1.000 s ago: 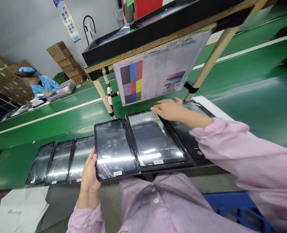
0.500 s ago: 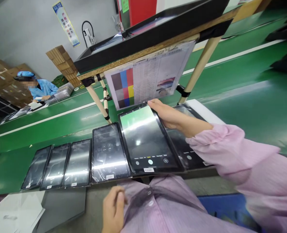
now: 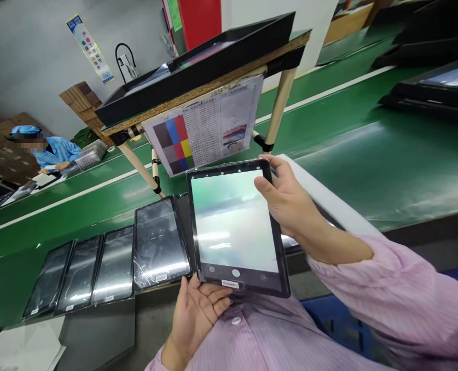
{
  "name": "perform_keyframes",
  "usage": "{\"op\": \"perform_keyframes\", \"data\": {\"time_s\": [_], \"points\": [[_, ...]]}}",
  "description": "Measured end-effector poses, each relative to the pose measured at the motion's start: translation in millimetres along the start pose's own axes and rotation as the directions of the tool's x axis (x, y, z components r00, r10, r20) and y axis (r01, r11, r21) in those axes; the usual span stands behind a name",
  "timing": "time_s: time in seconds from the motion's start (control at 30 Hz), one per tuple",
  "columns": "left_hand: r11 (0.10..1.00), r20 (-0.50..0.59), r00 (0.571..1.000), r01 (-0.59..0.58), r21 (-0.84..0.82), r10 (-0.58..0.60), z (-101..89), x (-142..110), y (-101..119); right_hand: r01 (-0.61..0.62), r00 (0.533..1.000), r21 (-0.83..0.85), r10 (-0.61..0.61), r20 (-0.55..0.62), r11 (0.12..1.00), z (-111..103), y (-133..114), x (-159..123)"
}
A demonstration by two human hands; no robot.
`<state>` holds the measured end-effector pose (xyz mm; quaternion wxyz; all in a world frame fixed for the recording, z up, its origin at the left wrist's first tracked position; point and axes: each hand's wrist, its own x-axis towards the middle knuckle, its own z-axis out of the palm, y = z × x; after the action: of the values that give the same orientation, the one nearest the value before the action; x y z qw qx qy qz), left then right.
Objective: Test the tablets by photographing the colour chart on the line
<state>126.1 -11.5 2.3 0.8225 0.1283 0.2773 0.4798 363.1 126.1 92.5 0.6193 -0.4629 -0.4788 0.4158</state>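
Note:
In the head view a tablet (image 3: 234, 221) with a lit screen is lifted and tilted toward me. Its screen shows a pale green and white camera picture, with round buttons along the bottom. My right hand (image 3: 291, 198) grips its upper right edge, thumb on the front and fingers behind. My left hand (image 3: 200, 304) is palm up with fingers extended at the tablet's lower left edge; whether it bears any weight I cannot tell. Left of it lies a dark tablet (image 3: 160, 239) in clear film, beside several more in a row. Another tablet is partly hidden under my right wrist.
A wooden-edged stand (image 3: 277, 111) bears a black tray (image 3: 198, 72); a color chart sheet (image 3: 209, 126) hangs below it. A white board (image 3: 325, 198) lies at right. Papers (image 3: 23, 342) are at lower left. A person (image 3: 53, 147) in blue works across the green bench (image 3: 348, 149).
My right hand has raised the tablet off the row and tilted it toward me; its screen picture has brightened. My left hand has moved up, turned palm up and opened at its lower edge.

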Motion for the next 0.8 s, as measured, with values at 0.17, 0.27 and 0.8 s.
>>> {"op": "perform_keyframes", "data": {"time_s": [0.17,0.27,0.8], "points": [[0.981,0.051,0.987,-0.160,0.107,0.155,25.1,-6.6,18.2,0.053,0.998,0.134,-0.048,-0.039,0.990,7.1,-31.1,-4.3],[0.950,0.021,0.966,-0.257,0.177,0.257,27.0,-7.1,28.5,0.118,0.987,0.149,-0.099,-0.126,0.982,17.2,-39.2,-8.1],[0.536,-0.036,0.604,-0.678,0.503,0.796,31.0,29.7,18.1,0.316,0.930,0.166,-0.340,0.138,0.934,27.9,-19.3,3.3]]}}
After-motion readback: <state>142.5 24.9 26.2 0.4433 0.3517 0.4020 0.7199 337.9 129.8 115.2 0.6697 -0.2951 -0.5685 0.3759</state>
